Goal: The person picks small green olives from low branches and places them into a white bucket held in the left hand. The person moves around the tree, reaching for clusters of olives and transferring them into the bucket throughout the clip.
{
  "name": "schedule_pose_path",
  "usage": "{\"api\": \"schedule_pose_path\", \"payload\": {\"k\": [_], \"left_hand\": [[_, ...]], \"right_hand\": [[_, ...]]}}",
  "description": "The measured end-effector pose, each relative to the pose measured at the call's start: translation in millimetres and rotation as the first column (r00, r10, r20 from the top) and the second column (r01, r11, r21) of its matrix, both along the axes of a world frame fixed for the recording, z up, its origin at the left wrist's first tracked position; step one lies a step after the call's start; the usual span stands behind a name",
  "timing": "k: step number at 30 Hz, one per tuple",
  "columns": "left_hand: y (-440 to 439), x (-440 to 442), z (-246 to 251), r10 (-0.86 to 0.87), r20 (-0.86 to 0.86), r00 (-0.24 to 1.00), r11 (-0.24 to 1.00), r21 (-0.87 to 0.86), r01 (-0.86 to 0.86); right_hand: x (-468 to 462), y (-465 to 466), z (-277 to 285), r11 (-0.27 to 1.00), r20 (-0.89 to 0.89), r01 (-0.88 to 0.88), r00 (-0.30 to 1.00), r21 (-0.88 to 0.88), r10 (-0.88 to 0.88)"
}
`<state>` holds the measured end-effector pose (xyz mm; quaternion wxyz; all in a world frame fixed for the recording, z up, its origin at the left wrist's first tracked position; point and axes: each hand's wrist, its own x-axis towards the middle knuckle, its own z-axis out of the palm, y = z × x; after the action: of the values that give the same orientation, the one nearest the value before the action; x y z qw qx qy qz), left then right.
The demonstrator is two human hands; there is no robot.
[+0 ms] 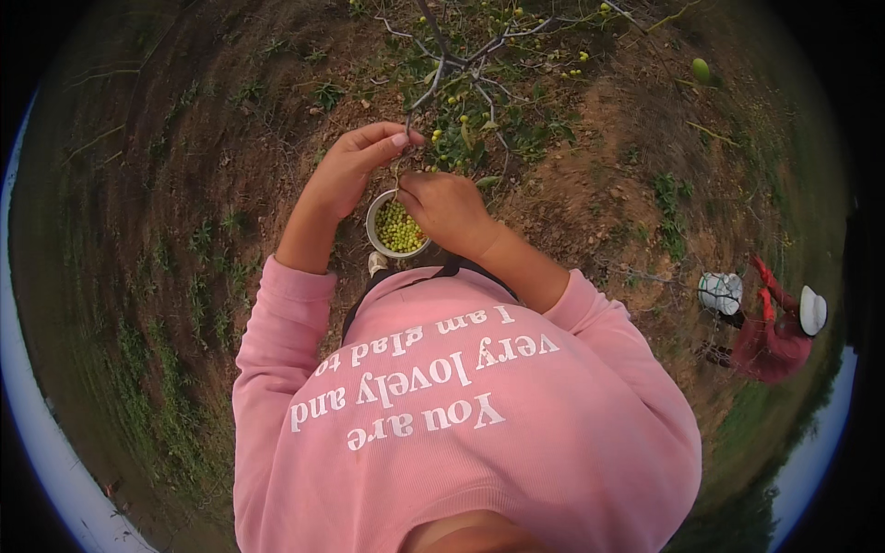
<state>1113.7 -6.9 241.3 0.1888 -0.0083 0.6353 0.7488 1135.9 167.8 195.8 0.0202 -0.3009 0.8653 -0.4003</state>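
Observation:
My left hand (361,160) pinches a grey branch (430,91) of a fruit-bearing shrub between thumb and fingers. Just below, my right hand (448,209) has its fingers closed at a thin yellowish twig (397,169); its fingertips are partly hidden. Under the right hand is a round whitish bucket (371,231), partly covered by that hand. Inside it lie many small round yellow-green fruits (397,229), a few of them reddish. More such fruits (437,134) hang among the green leaves to the right of my left fingertips.
Forked bare branches (453,61) spread ahead of my hands. At right, a person (774,345) in a white hat and red gloves is beside a white bucket (720,293). Brown soil (588,152) with weeds surrounds me. My shoe (377,261) shows near the bucket.

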Motion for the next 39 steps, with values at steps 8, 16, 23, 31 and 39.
{"api": "schedule_pose_path", "payload": {"k": [8, 16, 23, 31, 39], "left_hand": [[-13, -2, 7, 0.062, -0.097, 0.993, 0.984, -0.161, -0.077], [-70, 8, -5, 0.15, -0.173, 0.973, 0.896, -0.392, -0.208], [-118, 30, -39, 0.203, -0.264, 0.943, 0.655, -0.679, -0.331], [-129, 52, -66, 0.266, -0.335, 0.904, 0.7, -0.578, -0.42], [-151, 61, -92, 0.198, -0.39, 0.899, 0.653, -0.632, -0.417]], "right_hand": [[-11, 9, 18, 0.988, 0.047, -0.08, 0.995, -0.133, 0.087], [-72, 105, 66, 0.906, 0.341, 0.023, 0.93, -0.423, 0.136], [-142, 154, 105, 0.923, -0.254, 0.216, 0.919, -0.319, -0.303], [-198, 114, 109, 0.929, -0.726, 0.058, 0.643, 0.364, 0.244], [-194, 82, 121, 0.844, -0.621, -0.066, 0.648, 0.532, 0.441]]}}
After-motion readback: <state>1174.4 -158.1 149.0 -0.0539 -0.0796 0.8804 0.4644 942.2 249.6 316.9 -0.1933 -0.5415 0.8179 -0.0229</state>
